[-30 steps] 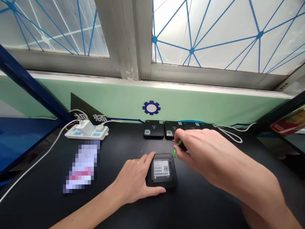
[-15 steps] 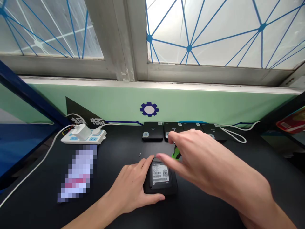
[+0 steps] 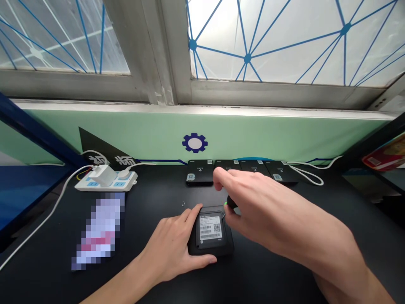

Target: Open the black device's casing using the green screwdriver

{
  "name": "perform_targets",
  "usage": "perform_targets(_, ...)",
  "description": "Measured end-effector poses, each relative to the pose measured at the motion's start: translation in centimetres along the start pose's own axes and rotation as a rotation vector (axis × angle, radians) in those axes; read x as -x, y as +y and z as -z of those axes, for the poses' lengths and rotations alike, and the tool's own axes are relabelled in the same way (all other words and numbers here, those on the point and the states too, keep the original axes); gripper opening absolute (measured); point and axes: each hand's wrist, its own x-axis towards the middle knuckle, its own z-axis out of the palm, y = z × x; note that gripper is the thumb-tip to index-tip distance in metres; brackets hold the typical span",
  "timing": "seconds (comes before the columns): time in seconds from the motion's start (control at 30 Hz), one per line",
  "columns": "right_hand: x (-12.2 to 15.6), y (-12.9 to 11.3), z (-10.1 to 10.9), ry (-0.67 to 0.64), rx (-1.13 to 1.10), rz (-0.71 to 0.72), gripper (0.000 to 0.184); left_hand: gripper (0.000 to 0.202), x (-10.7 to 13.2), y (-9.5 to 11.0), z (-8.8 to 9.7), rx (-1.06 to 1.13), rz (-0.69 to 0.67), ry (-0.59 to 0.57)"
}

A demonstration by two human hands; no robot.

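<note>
A black box-shaped device point(image 3: 209, 249) lies on the dark tabletop, its white printed label point(image 3: 210, 228) facing up. My left hand point(image 3: 179, 242) is closed around its left side, thumb along the near edge and fingers at the far left corner. In my right hand point(image 3: 253, 207) is a screwdriver point(image 3: 232, 203) with a black and green handle, mostly hidden by the hand. Its thin shaft slants down to the device's upper right corner; whether the tip sits in a screw I cannot tell. Small screws point(image 3: 183, 204) lie just beyond the device.
Several similar black devices point(image 3: 200, 173) stand in a row along the green back panel. A white power strip point(image 3: 106, 181) with plugs is at the left, near a blurred-out flat item point(image 3: 99, 230). A white cable point(image 3: 306, 173) loops at the back right.
My right hand has turned about the screwdriver, whose shaft now shows at the device's corner while less of the green handle shows. My left hand keeps its hold. The whole view has shifted slightly.
</note>
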Motion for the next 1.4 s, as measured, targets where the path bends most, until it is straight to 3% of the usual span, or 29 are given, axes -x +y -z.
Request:
perform_targets(0.03,0.1,0.0,0.1,-0.008,-0.007,0.006,0.032,0.114,0.0,0.0,0.0,0.002,-0.002,0.002)
perform_targets(0.1,0.2,-0.1,0.0,-0.010,0.024,-0.005,0.014,0.112,0.0,0.0,0.0,0.008,-0.005,0.004)
perform_targets(0.23,0.7,0.1,-0.1,0.013,0.061,-0.030,0.011,0.111,0.1,-0.1,-0.1,0.008,-0.011,0.026)
perform_targets(0.33,0.9,0.6,0.1,-0.038,-0.041,-0.003,0.035,0.114,0.2,-0.2,-0.3,0.000,-0.008,0.033)
perform_targets(0.4,1.0,0.9,0.1,-0.071,-0.074,0.013,0.042,0.115,0.2,-0.2,-0.3,-0.001,-0.006,0.023)
perform_targets(0.53,0.9,0.9,-0.6,0.080,0.060,-0.034,0.017,0.114,0.2,-0.2,-0.3,-0.007,-0.013,0.024)
perform_targets(0.63,0.6,0.4,-0.7,0.035,0.052,-0.028,0.006,0.113,0.2,-0.1,-0.3,-0.006,-0.013,0.040)
perform_targets(0.73,0.3,-0.2,-0.2,0.044,0.050,0.036,0.030,0.112,0.2,-0.1,-0.2,-0.005,-0.007,0.032)
perform_targets(0.83,0.3,-0.3,0.1,0.047,0.109,0.008,0.013,0.112,0.1,-0.1,-0.1,0.003,-0.007,0.015)
perform_targets(0.9,0.4,-0.1,0.1,0.048,0.107,-0.017,0.025,0.111,0.1,-0.1,-0.1,0.007,-0.009,0.019)
perform_targets(0.97,0.5,0.0,0.0,0.029,0.076,0.000,0.018,0.113,0.1,0.0,0.0,0.002,-0.007,0.024)
perform_targets(1.07,0.3,-0.4,0.1,0.003,0.044,0.031,0.026,0.114,0.1,0.0,0.0,0.002,-0.002,0.020)
perform_targets(1.13,0.1,-0.7,0.2,0.006,0.073,-0.005,0.022,0.112,0.1,0.0,0.0,0.014,0.000,0.011)
perform_targets(1.23,0.0,-0.7,0.3,0.003,0.139,-0.041,0.038,0.110,0.1,0.1,0.0,0.007,0.002,-0.001)
perform_targets(1.33,0.5,-0.3,-0.1,0.032,0.137,0.005,0.015,0.113,0.1,0.1,0.1,-0.017,0.006,-0.009)
perform_targets(1.37,0.7,-0.2,-0.2,0.053,0.130,0.012,0.016,0.113,0.1,0.2,0.2,-0.018,0.008,-0.012)
perform_targets(1.4,0.8,-0.2,-0.3,0.065,0.118,0.011,0.032,0.113,0.1,0.2,0.2,-0.016,0.009,-0.014)
